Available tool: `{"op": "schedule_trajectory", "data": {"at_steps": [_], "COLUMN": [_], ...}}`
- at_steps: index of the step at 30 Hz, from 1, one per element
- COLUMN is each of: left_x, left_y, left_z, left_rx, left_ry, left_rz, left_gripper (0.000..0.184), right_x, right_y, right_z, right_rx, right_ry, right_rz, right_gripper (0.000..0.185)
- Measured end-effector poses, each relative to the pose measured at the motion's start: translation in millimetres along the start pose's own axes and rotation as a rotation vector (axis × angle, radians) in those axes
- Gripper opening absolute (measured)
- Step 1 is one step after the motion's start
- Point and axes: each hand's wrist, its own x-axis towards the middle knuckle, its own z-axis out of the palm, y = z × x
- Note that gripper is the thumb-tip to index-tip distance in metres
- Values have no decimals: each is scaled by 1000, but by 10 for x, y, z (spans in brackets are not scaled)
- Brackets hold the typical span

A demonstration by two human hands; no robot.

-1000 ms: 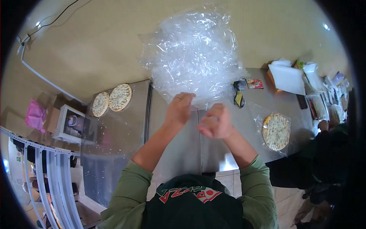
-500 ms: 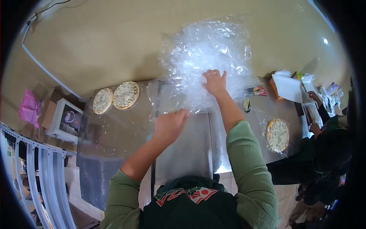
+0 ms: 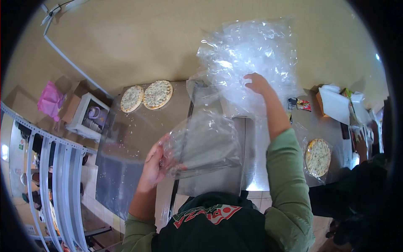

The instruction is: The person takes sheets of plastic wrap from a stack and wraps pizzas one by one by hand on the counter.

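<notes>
Here was the steel counter [image 3: 140, 138], and on it, up against the wall, the big glinting pile of clear bags [image 3: 252, 52], the landmark for everything! Good work with film this thin, to my eye, asked for patience: a flat, steady press on the pile so its neighbours didn't slide, one layer gripped at its edge, and no hard yank, since such stuff clings and could tear.

Next down in size, the loose bag [image 3: 205, 145], spread in the air on the near side of the pile and to its left; whether its far edge touched the pile, I couldn't tell. The pizzas, then: two bare ones [image 3: 158, 95] left of the pile, side by side, and a wrapped pizza [image 3: 318, 157] right of it and nearer the body.

And the hands! The left hand [image 3: 155, 164], near-left of the pile, grasped the loose bag by its left side, fingers showing through the film, the bag stretching rightward from it. The right hand [image 3: 256, 83] was right over the pile, fingers curled at the film; pinching or merely pressing, I couldn't say.
</notes>
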Motion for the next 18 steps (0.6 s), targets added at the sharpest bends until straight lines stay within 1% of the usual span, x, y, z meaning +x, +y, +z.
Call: {"op": "schedule_trajectory", "data": {"at_steps": [2, 4, 6, 8, 10, 11, 13, 14, 16, 18], "left_x": [-35, -45, -40, -26, 25, 56, 109, 148, 283, 470], "left_y": [-107, -258, -432, -664, -934, -1020, -1056, -1084, -902, -884], "left_z": [-7, 88, 177, 241, 270, 246, 267, 279, 525, 747], "left_rx": [-93, -140, -166, -195, -240, -72, 262, 155, -61, 201], "left_ry": [14, 1, -43, -134, -258, -311, -407, -438, -491, -547], "left_rz": [-44, -69, -78, -105, -148, -141, -118, -151, -213, -253], "left_gripper": [52, 52, 51, 50, 50, 49, 49, 48, 49, 51], "right_x": [-364, -968, -1554, -1936, -2189, -2290, -2505, -2599, -2742, -2834], "right_y": [-216, -840, -1216, -1304, -1238, -1187, -1050, -996, -970, -1003], "right_z": [-339, -810, -924, -767, -547, -480, -465, -464, -539, -556], "right_rx": [34, 106, 726, 1128, 1515, 1707, 1711, 1710, 1582, 1498], "right_ry": [293, 613, 150, -233, -489, -618, -422, -330, -395, -439], "right_rz": [-195, -229, -101, -132, -16, 42, 88, 113, 128, 114], "right_gripper": [32, 30, 32, 33, 29, 27, 21, 19, 14, 12]}}
